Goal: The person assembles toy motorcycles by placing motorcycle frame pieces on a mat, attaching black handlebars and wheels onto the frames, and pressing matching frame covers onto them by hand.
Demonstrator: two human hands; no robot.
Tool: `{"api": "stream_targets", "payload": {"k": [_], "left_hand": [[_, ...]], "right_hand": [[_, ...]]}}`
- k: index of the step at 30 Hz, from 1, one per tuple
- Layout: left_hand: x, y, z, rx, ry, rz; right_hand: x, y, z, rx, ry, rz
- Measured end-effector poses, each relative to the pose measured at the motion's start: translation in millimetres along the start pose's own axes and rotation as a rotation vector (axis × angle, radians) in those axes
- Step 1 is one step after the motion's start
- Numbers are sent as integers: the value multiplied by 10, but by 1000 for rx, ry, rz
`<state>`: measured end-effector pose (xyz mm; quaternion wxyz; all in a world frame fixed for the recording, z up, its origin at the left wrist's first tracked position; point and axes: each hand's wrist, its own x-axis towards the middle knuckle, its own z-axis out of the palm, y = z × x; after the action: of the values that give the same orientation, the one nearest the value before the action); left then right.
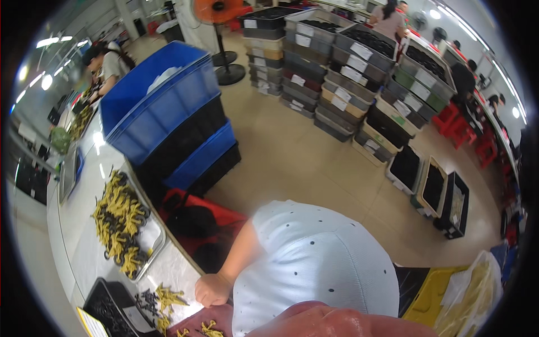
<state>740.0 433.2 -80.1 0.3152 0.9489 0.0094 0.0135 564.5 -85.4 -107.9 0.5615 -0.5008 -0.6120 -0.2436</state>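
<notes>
Work area, worktable at left. One bare hand [213,289], extending from a light-blue dotted shirt [320,255], is resting at the edge of the worktable [177,267], just beside a maroon mat [193,324]. Its fingers are appearing curled inward; whether they are closing on anything cannot be told, nor whether this is the left or right. A blurred reddish shape [337,324] is filling part of the lower edge, close to the camera; its identity, and the other hand's grip, cannot be told.

Yellow branching pieces [210,329] are lying on the mat, below the hand. More yellow pieces [170,297] are lying left of the hand, beside a cluster of small black parts [148,301]. A black bin [102,293] is standing next to these, holding dark parts. Farther along, a metal tray [161,247] is carrying a heap of yellow-and-black pieces [119,222].

Beyond the table edge, blue and black crates [168,126] are standing stacked. Stacked bins [303,59] are occupying the floor behind, near an orange fan [216,10].
</notes>
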Motion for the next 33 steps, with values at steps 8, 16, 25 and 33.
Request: {"api": "stream_targets", "payload": {"k": [8,16,25,33], "left_hand": [[822,454,16,210,52,283],[609,38,-320,415,183,411],[-2440,-1115,-833,705,347,174],[-4555,854,-630,724,602,-465]], "right_hand": [[-1,40,-23,-18,-34,-50],[-9,11,-8,17,-45,-31],[64,-3,-142,-35,-139,-27],[36,13,-207,-3,-195,-14]]}}
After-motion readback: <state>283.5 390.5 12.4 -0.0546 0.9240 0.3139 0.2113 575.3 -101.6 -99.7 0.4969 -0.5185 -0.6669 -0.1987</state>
